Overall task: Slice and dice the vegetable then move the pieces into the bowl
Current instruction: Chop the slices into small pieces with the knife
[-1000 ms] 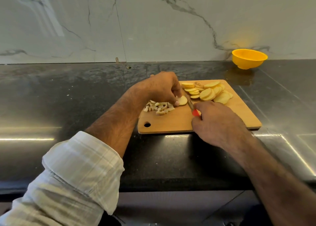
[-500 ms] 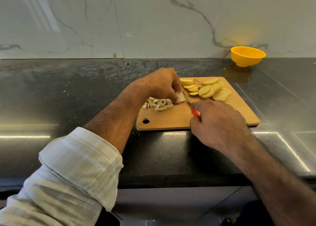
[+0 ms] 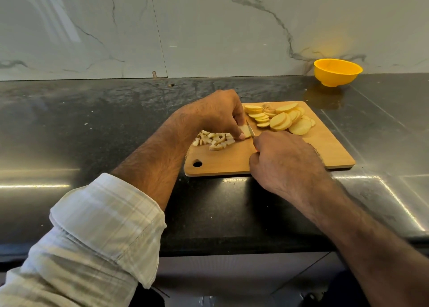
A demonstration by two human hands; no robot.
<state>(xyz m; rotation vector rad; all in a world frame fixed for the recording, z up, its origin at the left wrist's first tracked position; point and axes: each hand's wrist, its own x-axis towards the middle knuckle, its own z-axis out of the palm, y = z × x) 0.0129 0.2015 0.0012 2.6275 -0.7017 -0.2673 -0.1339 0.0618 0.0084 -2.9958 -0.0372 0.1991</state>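
Fingers of the left hand pin a potato slice; right hand grips the knife over the cutting board on a glossy black worktop below a marble wall.

Left sleeve pale plaid, cuff rolled at forearm; right forearm bare.

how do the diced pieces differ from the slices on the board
The diced pieces are small, irregular chunks; the slices are broad, flat rounds. The diced pieces lie near the board's left side by the left hand; the slices overlap toward its far right. Both are pale yellow and lie on the board, not in the bowl.
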